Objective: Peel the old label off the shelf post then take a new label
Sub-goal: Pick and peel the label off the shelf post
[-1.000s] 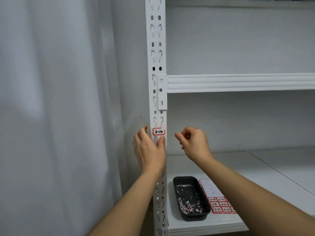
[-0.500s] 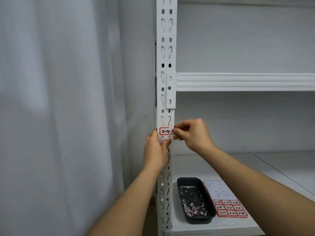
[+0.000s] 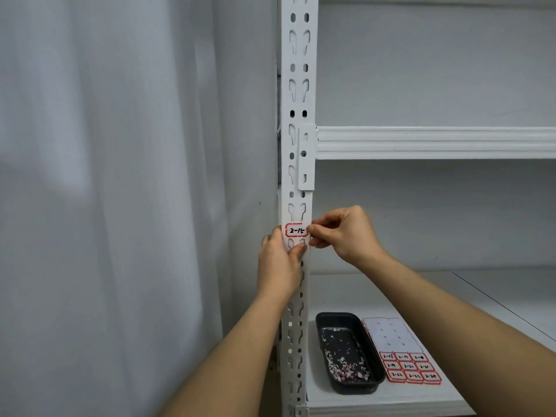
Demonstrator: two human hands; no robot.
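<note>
Forearms low at the front, both reaching up toward the white shelf post (image 3: pixel 296 94). Down on the bottom shelf board (image 3: pixel 340 284), just right of the post: a black tray (image 3: pixel 349 352) with small paper bits inside, and touching its right side a sheet of new labels (image 3: pixel 401 352), top rows bare, bottom three rows full of red-edged stickers with black writing

Higher up, left hand (image 3: pixel 279 266) wrapped round the post from the left, thumb pressed on the front face just under the old label (image 3: pixel 296 230). Right hand (image 3: pixel 346 233) beside the post on its right, fingers curled, fingertips (image 3: pixel 310 228) pinching at the label's right edge. Hard to tell if that edge has lifted

Old label small and white with a wavy red border, "2-15" written in black. Stuck flat on the front of the post, between the two hands, above the left thumb and touching the right fingertips

Farther up, a white shelf beam (image 3: pixel 436 142) hooked to the post, grey wall behind
</note>
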